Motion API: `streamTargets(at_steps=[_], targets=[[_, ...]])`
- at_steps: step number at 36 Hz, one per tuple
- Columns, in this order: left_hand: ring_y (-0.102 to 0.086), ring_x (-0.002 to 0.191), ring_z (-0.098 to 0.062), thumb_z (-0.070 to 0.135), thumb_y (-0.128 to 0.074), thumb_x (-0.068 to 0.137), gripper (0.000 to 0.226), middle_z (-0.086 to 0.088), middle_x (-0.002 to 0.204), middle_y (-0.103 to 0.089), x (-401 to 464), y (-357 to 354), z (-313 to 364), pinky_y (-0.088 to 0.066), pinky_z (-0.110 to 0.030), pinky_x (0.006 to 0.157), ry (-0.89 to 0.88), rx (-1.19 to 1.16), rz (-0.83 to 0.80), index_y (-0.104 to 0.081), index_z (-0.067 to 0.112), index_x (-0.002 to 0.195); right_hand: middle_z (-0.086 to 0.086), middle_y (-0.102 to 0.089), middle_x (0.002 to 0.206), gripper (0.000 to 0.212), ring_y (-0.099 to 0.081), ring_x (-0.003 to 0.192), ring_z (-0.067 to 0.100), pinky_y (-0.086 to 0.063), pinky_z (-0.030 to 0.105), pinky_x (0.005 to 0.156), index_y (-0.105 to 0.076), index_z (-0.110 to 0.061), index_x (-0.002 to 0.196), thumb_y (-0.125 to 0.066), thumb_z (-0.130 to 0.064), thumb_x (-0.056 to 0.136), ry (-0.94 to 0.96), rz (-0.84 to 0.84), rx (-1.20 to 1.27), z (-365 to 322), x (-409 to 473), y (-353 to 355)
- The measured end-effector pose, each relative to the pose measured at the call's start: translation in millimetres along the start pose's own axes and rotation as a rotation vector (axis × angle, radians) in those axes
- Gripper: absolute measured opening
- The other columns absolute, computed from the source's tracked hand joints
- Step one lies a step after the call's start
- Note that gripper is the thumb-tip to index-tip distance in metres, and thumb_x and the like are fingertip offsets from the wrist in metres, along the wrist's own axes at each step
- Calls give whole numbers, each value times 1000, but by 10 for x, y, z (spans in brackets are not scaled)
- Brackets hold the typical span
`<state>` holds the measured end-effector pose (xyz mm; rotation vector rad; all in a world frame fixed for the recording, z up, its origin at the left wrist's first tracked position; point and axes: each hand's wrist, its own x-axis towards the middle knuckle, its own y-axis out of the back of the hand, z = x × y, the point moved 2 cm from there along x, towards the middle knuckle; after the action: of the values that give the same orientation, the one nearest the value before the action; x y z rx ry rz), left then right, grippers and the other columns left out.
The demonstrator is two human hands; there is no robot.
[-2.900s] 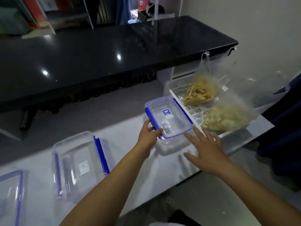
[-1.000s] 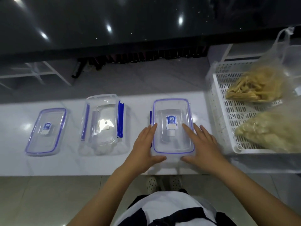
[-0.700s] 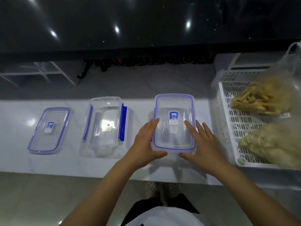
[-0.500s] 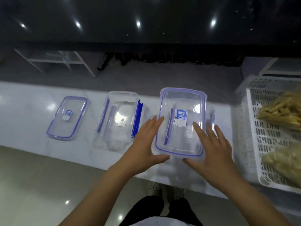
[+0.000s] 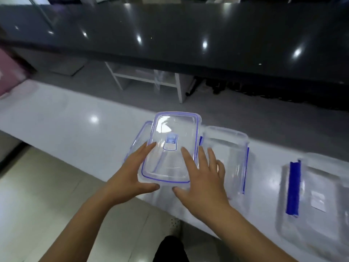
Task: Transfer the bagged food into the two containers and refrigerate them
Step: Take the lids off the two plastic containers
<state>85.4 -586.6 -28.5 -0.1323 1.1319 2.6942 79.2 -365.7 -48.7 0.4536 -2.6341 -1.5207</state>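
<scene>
Clear rectangular plastic lid with blue seal [image 5: 171, 148] held between left hand [image 5: 130, 176] and right hand [image 5: 202, 178], fingers extended, thumbs under its near edge. Long axis runs from the white counter's [image 5: 66, 118] near edge toward its far edge, over a second clear blue-rimmed lid [image 5: 138, 137].

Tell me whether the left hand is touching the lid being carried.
Touching. The head view shows the left hand on the clear blue-rimmed lid: fingers lie against its left edge and the thumb sits under its near corner, with no gap.
</scene>
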Motion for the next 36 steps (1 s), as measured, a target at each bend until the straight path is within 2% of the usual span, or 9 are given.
streamTargets(at_steps=[2, 6, 9, 12, 16, 19, 25, 31, 36], targets=[[-21, 140, 20, 25, -91, 70, 109, 40, 154, -21, 126, 220, -251, -24, -2, 106, -20, -19, -24, -22, 57, 149, 2, 11, 168, 100, 21, 151, 27, 9, 49, 120, 27, -53, 141, -55, -68, 85, -24, 6, 12, -230, 196, -232], [-45, 137, 0, 49, -87, 68, 99, 30, 150, -41, 439, 503, -641, -45, -21, 104, -111, -91, -129, -31, 52, 149, -1, 12, 168, 101, 15, 153, 26, 2, 46, 122, 29, -61, 138, -56, -70, 84, -100, -42, 108, -515, 524, -682], [-39, 139, 2, 55, -85, 63, 105, 34, 154, -32, 613, 577, -1034, -44, -30, 109, -86, 1, -178, -25, 58, 149, -4, 9, 168, 101, 6, 154, 26, -10, 49, 123, 22, -60, 142, -57, -74, 81, -185, -108, 146, -584, 667, -955], [-33, 147, -16, 49, -90, 65, 113, 15, 165, -22, 761, 558, -1372, -37, -47, 117, -44, 115, -260, -20, 50, 154, -4, 1, 167, 100, -6, 153, 27, -18, 49, 122, 15, -53, 148, -55, -76, 80, -243, -132, 115, -615, 754, -1146], [-30, 147, -22, 53, -88, 65, 112, 7, 166, -21, 907, 524, -1564, -28, -40, 120, -89, 238, -277, -14, 52, 149, 0, 0, 166, 96, -2, 152, 28, -11, 48, 122, 13, -47, 151, -45, -77, 81, -243, -134, -1, -648, 834, -1289], [-26, 149, -20, 58, -86, 65, 114, 7, 166, -21, 940, 499, -1630, -25, -41, 121, -94, 304, -276, -18, 43, 156, 2, 5, 167, 94, 5, 153, 28, -4, 47, 120, 22, -50, 147, -43, -76, 84, -247, -144, -64, -643, 850, -1326], [-22, 151, -21, 72, -71, 64, 112, 5, 167, -20, 909, 445, -1750, -27, -45, 121, -115, 303, -288, -19, 40, 157, 0, 11, 168, 94, 16, 153, 22, 9, 41, 120, 37, -55, 138, -44, -68, 93, -237, -152, -42, -589, 764, -1368], [-23, 152, -21, 76, -64, 68, 109, 2, 166, -22, 844, 365, -1846, -29, -47, 120, -121, 298, -246, -15, 41, 158, 2, 11, 168, 93, 17, 153, 22, 13, 43, 119, 42, -58, 133, -43, -63, 96, -245, -154, -74, -607, 731, -1414], [-1, 156, -23, 72, -77, 63, 124, 2, 170, 4, 820, 423, -1789, -15, -45, 125, -60, 330, -331, 10, 53, 148, -2, 14, 168, 89, 16, 153, 22, 7, 46, 122, 31, -55, 143, -42, -67, 94, -258, -214, -56, -625, 702, -1282]])
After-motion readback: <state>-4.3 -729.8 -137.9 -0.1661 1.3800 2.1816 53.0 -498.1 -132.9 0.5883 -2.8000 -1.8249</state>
